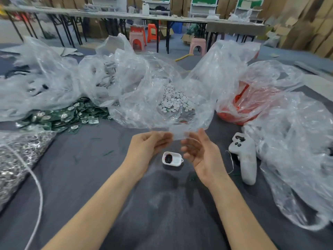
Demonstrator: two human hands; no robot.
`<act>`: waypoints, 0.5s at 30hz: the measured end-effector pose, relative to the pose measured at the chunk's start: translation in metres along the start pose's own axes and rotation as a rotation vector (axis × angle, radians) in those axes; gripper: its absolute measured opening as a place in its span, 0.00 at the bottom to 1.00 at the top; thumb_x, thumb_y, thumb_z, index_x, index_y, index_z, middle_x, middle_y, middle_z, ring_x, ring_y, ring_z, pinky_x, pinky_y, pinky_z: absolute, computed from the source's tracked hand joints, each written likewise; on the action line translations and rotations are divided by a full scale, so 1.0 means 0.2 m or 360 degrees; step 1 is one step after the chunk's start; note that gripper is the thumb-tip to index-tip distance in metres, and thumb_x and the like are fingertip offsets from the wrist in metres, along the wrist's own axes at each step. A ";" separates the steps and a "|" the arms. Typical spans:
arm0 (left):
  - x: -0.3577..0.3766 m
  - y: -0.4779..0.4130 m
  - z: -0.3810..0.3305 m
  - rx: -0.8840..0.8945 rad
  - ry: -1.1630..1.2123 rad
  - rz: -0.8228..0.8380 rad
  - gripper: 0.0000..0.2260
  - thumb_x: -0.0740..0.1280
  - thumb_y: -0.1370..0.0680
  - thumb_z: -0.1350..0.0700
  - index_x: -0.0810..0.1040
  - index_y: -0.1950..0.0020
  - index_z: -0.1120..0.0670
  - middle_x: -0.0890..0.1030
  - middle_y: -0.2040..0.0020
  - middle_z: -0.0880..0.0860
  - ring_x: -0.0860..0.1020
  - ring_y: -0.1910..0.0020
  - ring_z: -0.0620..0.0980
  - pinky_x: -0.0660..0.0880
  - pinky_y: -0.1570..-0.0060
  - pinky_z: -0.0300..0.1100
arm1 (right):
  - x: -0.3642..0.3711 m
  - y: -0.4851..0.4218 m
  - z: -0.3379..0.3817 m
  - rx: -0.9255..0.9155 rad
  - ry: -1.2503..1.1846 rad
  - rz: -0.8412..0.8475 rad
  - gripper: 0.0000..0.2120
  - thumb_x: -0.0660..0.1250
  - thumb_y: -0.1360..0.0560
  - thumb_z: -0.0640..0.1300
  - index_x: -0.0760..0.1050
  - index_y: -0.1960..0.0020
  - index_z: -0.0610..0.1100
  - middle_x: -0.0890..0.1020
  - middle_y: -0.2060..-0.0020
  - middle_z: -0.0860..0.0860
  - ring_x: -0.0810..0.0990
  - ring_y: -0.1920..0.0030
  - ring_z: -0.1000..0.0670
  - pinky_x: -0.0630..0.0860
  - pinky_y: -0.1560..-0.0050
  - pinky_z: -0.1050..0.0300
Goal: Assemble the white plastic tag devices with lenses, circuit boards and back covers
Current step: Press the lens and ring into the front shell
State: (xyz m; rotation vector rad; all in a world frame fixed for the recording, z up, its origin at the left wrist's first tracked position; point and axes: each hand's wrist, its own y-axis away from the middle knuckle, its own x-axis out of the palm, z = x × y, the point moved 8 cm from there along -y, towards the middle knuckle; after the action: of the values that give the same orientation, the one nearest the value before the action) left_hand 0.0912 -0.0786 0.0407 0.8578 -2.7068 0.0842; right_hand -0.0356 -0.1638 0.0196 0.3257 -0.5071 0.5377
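My left hand (pixel 149 145) has its fingers loosely curled at the hanging edge of the clear bag (pixel 144 105), and through the blur I cannot tell whether they pinch the film. My right hand (pixel 200 152) is spread, palm turned inward, fingers relaxed and holding nothing. The white tag housing (pixel 172 158) lies open side up on the grey table cover (pixel 90 177), below and between the two hands and gripped by neither. White discs (pixel 173 100) are heaped in the bag just beyond, and green circuit boards (pixel 59 114) are piled far left.
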 end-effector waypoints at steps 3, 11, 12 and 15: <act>-0.06 0.03 0.00 0.0202 -0.0516 0.0004 0.09 0.68 0.24 0.62 0.84 0.62 0.53 0.86 0.62 0.50 0.82 0.61 0.42 0.77 0.56 0.32 | 0.00 0.01 -0.01 -0.0106 0.0247 0.0003 0.03 0.71 0.32 0.40 0.82 0.62 0.41 0.81 0.70 0.44 0.79 0.72 0.50 0.77 0.72 0.61; -0.14 0.05 0.04 0.0327 -0.0665 0.0023 0.12 0.73 0.28 0.65 0.75 0.53 0.51 0.83 0.64 0.46 0.78 0.66 0.41 0.73 0.61 0.30 | 0.02 0.01 -0.08 -0.0182 0.0452 0.0113 0.03 0.71 0.31 0.36 0.81 0.58 0.42 0.81 0.69 0.44 0.79 0.72 0.50 0.77 0.70 0.61; -0.14 0.05 0.04 0.0340 -0.0691 0.0031 0.12 0.73 0.27 0.64 0.77 0.51 0.49 0.83 0.63 0.46 0.79 0.64 0.41 0.73 0.60 0.30 | 0.02 0.01 -0.07 -0.0193 0.0472 0.0116 0.04 0.70 0.29 0.34 0.81 0.57 0.41 0.81 0.69 0.44 0.79 0.71 0.50 0.77 0.70 0.61; -0.12 0.05 0.05 0.0376 -0.0703 0.0081 0.11 0.71 0.26 0.65 0.82 0.51 0.49 0.85 0.60 0.45 0.81 0.60 0.40 0.74 0.56 0.30 | 0.03 0.01 -0.07 -0.0211 0.0509 0.0123 0.06 0.68 0.27 0.31 0.80 0.56 0.40 0.82 0.69 0.45 0.79 0.71 0.51 0.77 0.70 0.61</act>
State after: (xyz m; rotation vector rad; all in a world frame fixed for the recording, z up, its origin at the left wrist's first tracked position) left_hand 0.1019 -0.0586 0.0249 0.9695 -3.1800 0.2579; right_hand -0.0272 -0.1531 0.0121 0.0905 -0.2445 0.6148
